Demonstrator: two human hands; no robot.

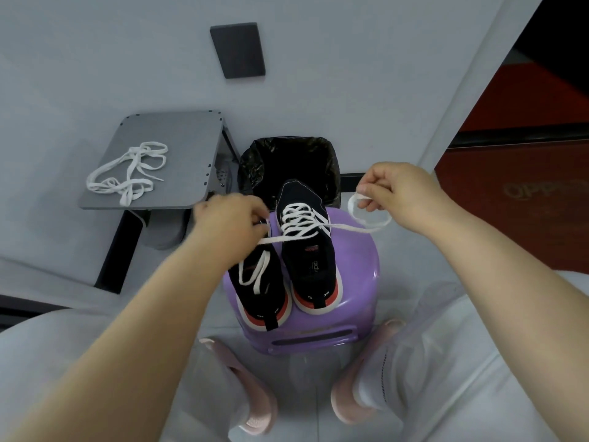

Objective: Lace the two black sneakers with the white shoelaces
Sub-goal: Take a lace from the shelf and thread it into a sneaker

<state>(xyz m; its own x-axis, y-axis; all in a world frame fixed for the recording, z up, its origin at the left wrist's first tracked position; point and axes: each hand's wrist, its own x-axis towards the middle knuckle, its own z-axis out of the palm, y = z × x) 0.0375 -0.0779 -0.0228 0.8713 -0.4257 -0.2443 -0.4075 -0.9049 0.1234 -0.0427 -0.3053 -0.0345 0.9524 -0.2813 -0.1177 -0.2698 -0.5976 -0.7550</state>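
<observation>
Sneakers sit side by side on the purple stool (360, 275). The right-side sneaker (310, 260) is laced, and I pinch its white lace (347, 228) at both ends: my left hand (229, 216) on one, my right hand (393, 196) gripping the looped other. My left hand hides the toe end of the left-side sneaker (271, 298), which has a loose strand (258, 272) lying on it. The black-lined bin (255, 161) is just behind the stool; the spare lace (127, 170) is on the grey seat (185, 135), well off left.

Soft, cool, even indoor light, fairly bright, casting only faint shadows. The glossy purple plastic stool (360, 275) below the hands shows a pale sheen; the crinkled black plastic bin liner (255, 167) beyond them glints. The left hand (228, 218) is smeared by motion blur, the right hand (395, 194) sharper, the flat white shoelace (347, 228) between them fairly crisp. Wide-angle distortion swells both forearms (127, 330) toward the bottom corners.
</observation>
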